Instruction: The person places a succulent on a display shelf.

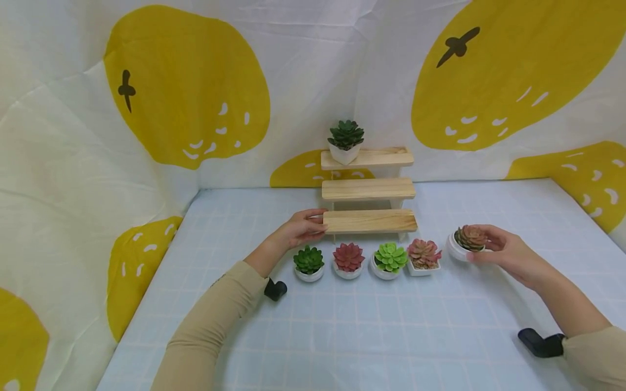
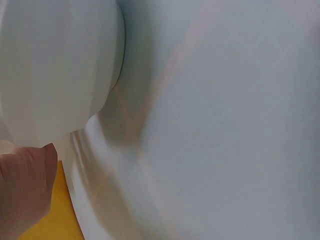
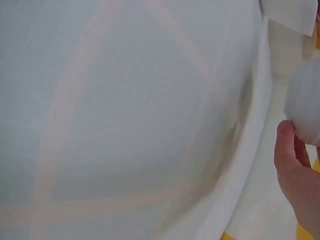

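Observation:
My left hand (image 1: 302,228) grips the left end of the lowest board of a three-tier wooden display stand (image 1: 370,221). Away to the right, my right hand (image 1: 511,252) holds a potted succulent (image 1: 470,238) with brownish-red leaves by its round white pot (image 3: 305,102), fingers and thumb about its right side. Between the hands, in a row before the stand, sit a dark green succulent (image 1: 308,260), a red one (image 1: 348,259), a bright green one (image 1: 390,257) and a pink one (image 1: 424,254). A white pot (image 2: 55,65) looms close in the left wrist view.
Another dark green succulent (image 1: 345,138) in an angular white pot stands on the left part of the top board. A pale blue checked cloth (image 1: 342,336) covers the table. Behind hangs a white curtain (image 1: 313,70) with large yellow fruit prints.

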Action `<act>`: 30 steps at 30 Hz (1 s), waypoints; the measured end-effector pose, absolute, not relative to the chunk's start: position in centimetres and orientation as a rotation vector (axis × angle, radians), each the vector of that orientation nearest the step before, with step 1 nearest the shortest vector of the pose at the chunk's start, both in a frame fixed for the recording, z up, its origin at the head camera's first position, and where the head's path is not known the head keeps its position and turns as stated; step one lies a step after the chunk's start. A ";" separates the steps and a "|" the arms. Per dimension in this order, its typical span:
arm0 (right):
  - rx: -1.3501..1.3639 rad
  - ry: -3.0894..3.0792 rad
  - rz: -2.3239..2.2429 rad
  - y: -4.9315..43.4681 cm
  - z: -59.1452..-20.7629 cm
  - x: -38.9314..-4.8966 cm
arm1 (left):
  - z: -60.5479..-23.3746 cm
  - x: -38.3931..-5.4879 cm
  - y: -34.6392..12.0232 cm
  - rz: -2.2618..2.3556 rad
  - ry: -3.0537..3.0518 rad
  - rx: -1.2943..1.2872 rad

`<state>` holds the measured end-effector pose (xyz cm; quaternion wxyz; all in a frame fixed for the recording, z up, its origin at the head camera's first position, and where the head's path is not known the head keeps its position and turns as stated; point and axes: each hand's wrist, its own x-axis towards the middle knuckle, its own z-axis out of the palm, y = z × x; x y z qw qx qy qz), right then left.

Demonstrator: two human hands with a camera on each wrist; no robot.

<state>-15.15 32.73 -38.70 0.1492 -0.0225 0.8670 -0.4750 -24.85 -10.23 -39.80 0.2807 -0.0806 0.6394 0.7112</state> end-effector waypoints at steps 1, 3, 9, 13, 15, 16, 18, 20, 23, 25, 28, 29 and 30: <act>-0.064 2.503 -1.355 32.7 -38.6 -15.2 | -39.8 -24.9 -10.2 1.907 1.713 -0.215; -0.060 2.528 -1.338 32.8 -38.4 -15.3 | -39.8 -24.9 -10.2 1.907 1.713 -0.213; -0.069 2.533 -1.392 32.9 -37.8 -15.5 | -39.8 -24.8 -10.3 1.900 1.724 -0.223; -0.090 2.538 -1.415 32.7 -37.0 -15.8 | -39.9 -24.9 -10.3 1.897 1.729 -0.226; -0.091 2.541 -1.415 32.5 -36.5 -16.1 | -39.9 -24.9 -10.3 1.898 1.729 -0.224; -0.086 2.546 -1.416 32.4 -36.2 -16.2 | -39.9 -24.9 -10.3 1.898 1.728 -0.224; -0.087 2.545 -1.424 32.2 -35.7 -16.5 | -39.9 -24.9 -10.3 1.905 1.721 -0.218; -0.087 2.545 -1.432 32.0 -35.2 -16.8 | -39.9 -24.9 -10.3 1.912 1.710 -0.212; -0.091 2.546 -1.456 31.6 -34.5 -17.2 | -39.9 -24.8 -10.3 1.922 1.695 -0.201; -0.093 2.549 -1.472 31.4 -33.9 -17.4 | -39.9 -24.8 -10.3 1.924 1.690 -0.199; -0.098 2.551 -1.478 31.0 -33.3 -17.9 | -39.8 -24.8 -10.3 1.926 1.686 -0.199; -0.095 2.550 -1.474 30.9 -33.0 -18.0 | -39.8 -24.8 -10.3 1.925 1.688 -0.198; -0.096 2.552 -1.470 30.7 -32.8 -18.2 | -39.8 -24.8 -10.3 1.924 1.688 -0.198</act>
